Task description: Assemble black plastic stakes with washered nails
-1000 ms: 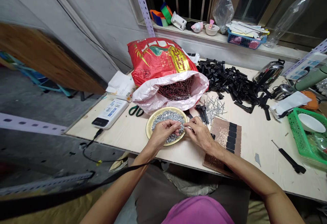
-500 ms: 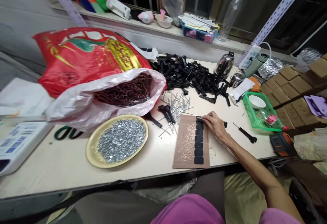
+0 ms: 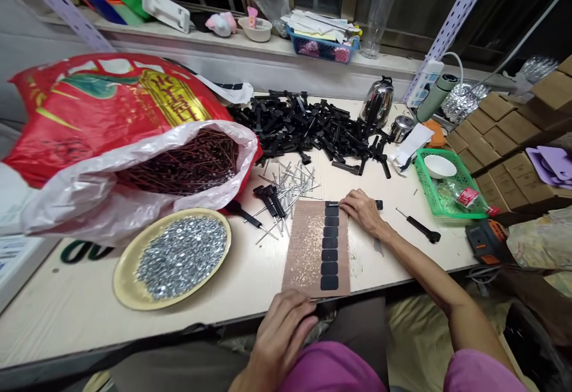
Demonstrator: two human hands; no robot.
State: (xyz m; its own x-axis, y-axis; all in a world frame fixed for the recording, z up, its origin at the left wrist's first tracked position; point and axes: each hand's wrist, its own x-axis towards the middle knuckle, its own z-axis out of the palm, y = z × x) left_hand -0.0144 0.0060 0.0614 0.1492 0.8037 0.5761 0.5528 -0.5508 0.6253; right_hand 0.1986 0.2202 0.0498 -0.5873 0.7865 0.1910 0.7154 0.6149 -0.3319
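Two hands split up: the right hand [image 3: 364, 210] pinches a black part [image 3: 333, 204] closed-fingered at the top of the brown board [image 3: 308, 249], extending its row; the left hand [image 3: 283, 326] rests loosely curled, empty, at the table edge [image 3: 201, 320].

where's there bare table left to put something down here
Bare patches: the near table strip between the gold plate and the brown board, and the stretch right of the right hand around the screwdriver. Crowded: the middle, with loose rivets, the black parts pile and the red bag.
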